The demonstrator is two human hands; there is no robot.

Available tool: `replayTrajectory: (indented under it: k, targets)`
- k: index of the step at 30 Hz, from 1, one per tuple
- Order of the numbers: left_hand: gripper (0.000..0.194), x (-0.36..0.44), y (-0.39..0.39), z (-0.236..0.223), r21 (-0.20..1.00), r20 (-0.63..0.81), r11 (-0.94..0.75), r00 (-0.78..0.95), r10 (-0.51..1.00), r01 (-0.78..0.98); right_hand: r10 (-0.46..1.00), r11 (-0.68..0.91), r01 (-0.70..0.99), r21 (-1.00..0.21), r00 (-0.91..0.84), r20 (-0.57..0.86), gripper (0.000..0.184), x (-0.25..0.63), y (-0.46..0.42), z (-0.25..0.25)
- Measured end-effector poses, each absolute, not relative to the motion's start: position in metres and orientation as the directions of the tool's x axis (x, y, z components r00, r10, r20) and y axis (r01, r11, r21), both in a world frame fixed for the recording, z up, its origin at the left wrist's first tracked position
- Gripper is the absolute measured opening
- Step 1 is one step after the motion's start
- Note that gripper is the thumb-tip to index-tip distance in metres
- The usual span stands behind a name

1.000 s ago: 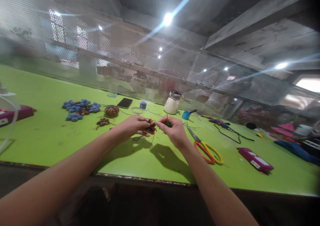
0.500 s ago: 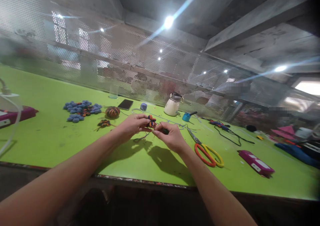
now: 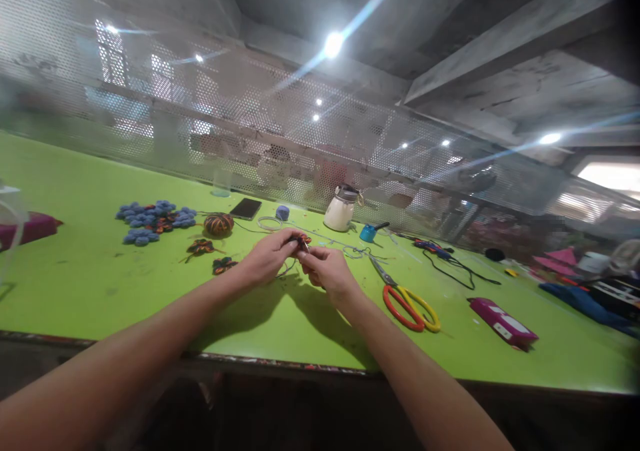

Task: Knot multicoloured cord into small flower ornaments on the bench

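Green table (image 3: 150,298), yarnwork (image 3: 303,239) between fingertips (image 3: 305,258)

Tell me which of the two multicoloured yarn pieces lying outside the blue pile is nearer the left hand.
The greener piece, close by the wrist of the left hand. The orange-and-dark piece lies farther away, in front of the yarn ball.

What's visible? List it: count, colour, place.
Table: one, green, foreground
Screen: one, grey, behind
Flowers: several, blue, left
Yarn ball: one, multicoloured, beside flowers
Loose pieces: two, multicoloured, near ball
Phone: one, black, behind ball
Spool: one, purple, beside phone
Bottle: one, white, rear centre
Container: one, blue, beside bottle
Scissors: one, red and yellow handles, right
Cords: several, dark, right rear
Boxes: two, purple, left and right
Jumble: mixed, blurred, far right
Held piece: one, multicoloured, between hands
Left hand, right hand: one each, bare, centre
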State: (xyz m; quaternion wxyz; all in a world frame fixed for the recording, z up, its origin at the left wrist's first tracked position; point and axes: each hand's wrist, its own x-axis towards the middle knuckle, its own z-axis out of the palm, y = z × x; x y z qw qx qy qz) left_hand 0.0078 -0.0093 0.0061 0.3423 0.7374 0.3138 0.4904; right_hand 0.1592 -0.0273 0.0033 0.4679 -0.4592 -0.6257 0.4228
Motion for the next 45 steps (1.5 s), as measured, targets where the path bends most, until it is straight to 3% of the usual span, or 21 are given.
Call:
replayTrajectory:
  k: [5, 10, 14, 17, 20, 23, 28, 32, 40, 45]
  targets:
    - [0.018, 0.01, -0.008, 0.004, 0.866, 0.474, -0.499, 0.299, 0.828, 0.01, 0.878, 0.428, 0.455, -0.781, -0.002, 0.479, 0.024, 0.158, -0.028, 0.004]
    - [0.01, 0.012, -0.011, 0.004, 0.934, 0.354, -0.345, 0.339, 0.872, -0.089, 0.682, 0.509, 0.761, -0.402, -0.071, 0.728, 0.009, 0.164, -0.03, 0.003]
    - [0.01, 0.01, -0.015, 0.007, 0.961, 0.228, -0.137, 0.407, 0.885, -0.24, 0.565, 0.535, 0.837, -0.113, -0.255, 0.784, 0.006, 0.166, -0.034, 0.002]
    - [0.014, 0.009, -0.018, 0.009, 0.95, 0.128, 0.018, 0.443, 0.887, -0.311, 0.569, 0.543, 0.84, -0.025, -0.345, 0.746, 0.012, 0.164, -0.036, 0.001]
    - [0.018, 0.007, -0.019, 0.011, 0.937, 0.074, 0.093, 0.45, 0.89, -0.337, 0.592, 0.571, 0.818, -0.067, -0.354, 0.724, 0.011, 0.165, -0.034, -0.001]
    - [0.02, 0.006, -0.019, 0.013, 0.926, 0.053, 0.125, 0.45, 0.891, -0.356, 0.631, 0.599, 0.777, -0.191, -0.313, 0.71, 0.004, 0.167, -0.03, -0.003]
    - [0.016, 0.004, -0.015, 0.011, 0.916, 0.042, 0.15, 0.461, 0.887, -0.372, 0.713, 0.602, 0.683, -0.414, -0.227, 0.663, 0.01, 0.168, -0.028, -0.003]
    - [0.02, 0.002, -0.015, 0.012, 0.905, 0.016, 0.18, 0.453, 0.891, -0.387, 0.756, 0.609, 0.591, -0.529, -0.231, 0.613, 0.008, 0.166, -0.032, 0.0]
    - [0.017, -0.003, -0.013, 0.015, 0.928, -0.057, 0.179, 0.352, 0.934, -0.326, 0.79, 0.598, 0.465, -0.652, -0.204, 0.579, 0.016, 0.169, -0.035, 0.009]
    - [0.013, -0.001, -0.01, 0.013, 0.938, -0.031, 0.153, 0.364, 0.931, -0.31, 0.751, 0.619, 0.495, -0.61, -0.149, 0.643, 0.015, 0.174, -0.031, 0.009]
